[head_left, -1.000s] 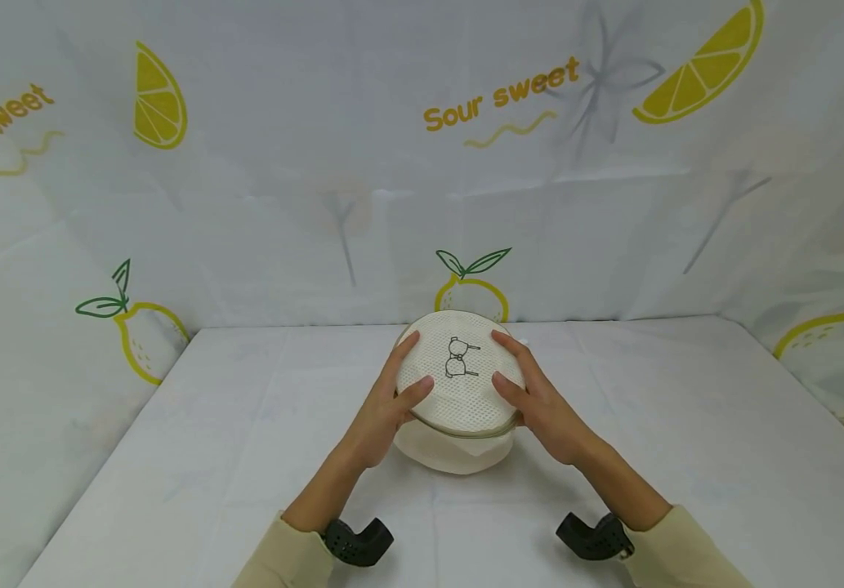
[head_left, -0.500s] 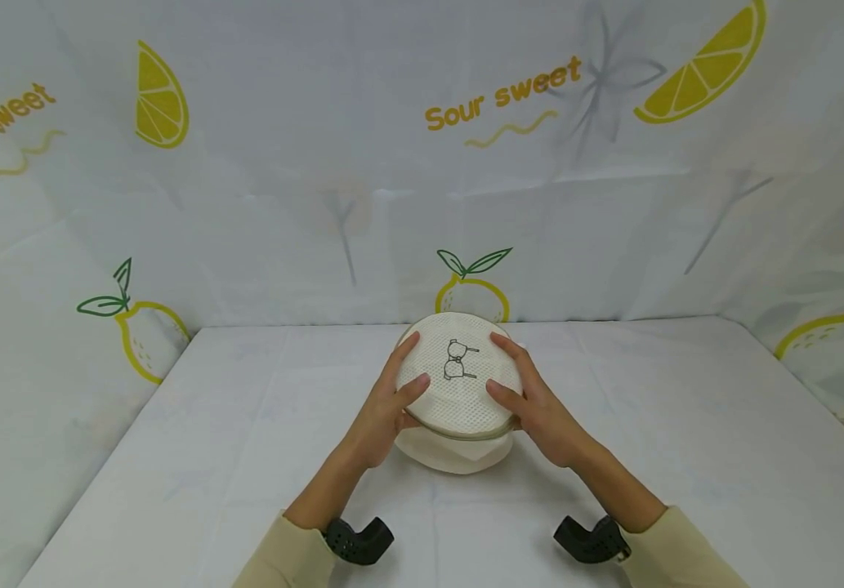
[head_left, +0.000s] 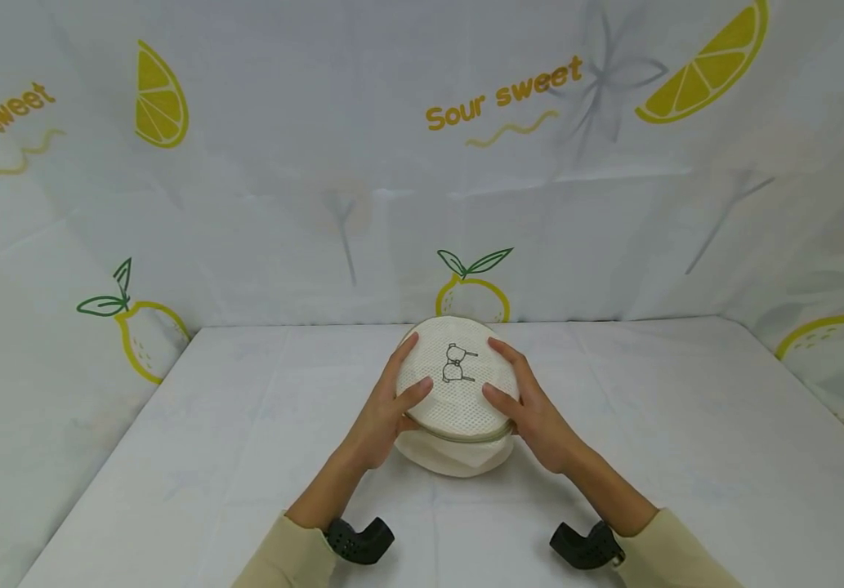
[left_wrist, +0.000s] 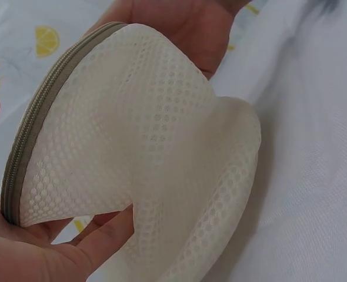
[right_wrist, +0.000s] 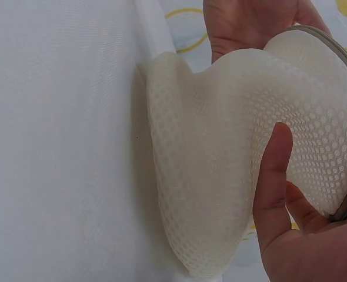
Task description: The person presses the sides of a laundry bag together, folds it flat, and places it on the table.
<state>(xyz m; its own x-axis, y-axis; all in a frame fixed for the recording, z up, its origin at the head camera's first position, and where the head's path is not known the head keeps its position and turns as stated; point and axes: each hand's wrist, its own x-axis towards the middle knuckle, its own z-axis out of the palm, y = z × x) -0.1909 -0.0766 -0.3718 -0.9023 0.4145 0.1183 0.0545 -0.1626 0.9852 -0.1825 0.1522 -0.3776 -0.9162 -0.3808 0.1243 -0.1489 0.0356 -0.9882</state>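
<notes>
A round cream mesh laundry bag point(head_left: 458, 412) stands at the middle of the table, its flat top tilted toward me. That top bears a small black line drawing, and an olive zipper point(left_wrist: 41, 111) runs round its edge. At the bag's left side my left hand point(head_left: 381, 412) grips the rim, thumb on the top and other fingers round the side. My right hand point(head_left: 539, 416) grips the opposite side the same way. Below the zipper, both wrist views show the soft mesh wall point(right_wrist: 214, 147) buckled and folded, with fingers pressed against it.
A white cloth covers the table point(head_left: 260, 408). Behind it hangs a white backdrop point(head_left: 282, 204) printed with lemons and lettering. Each wrist carries a black camera mount, the left mount point(head_left: 359, 541) and the right mount point(head_left: 585, 545) both close over the cloth.
The bag's top has sunk slightly toward me. My right hand has shifted a little left and down with it, its thumb farther in on the top. My left hand has barely moved.
</notes>
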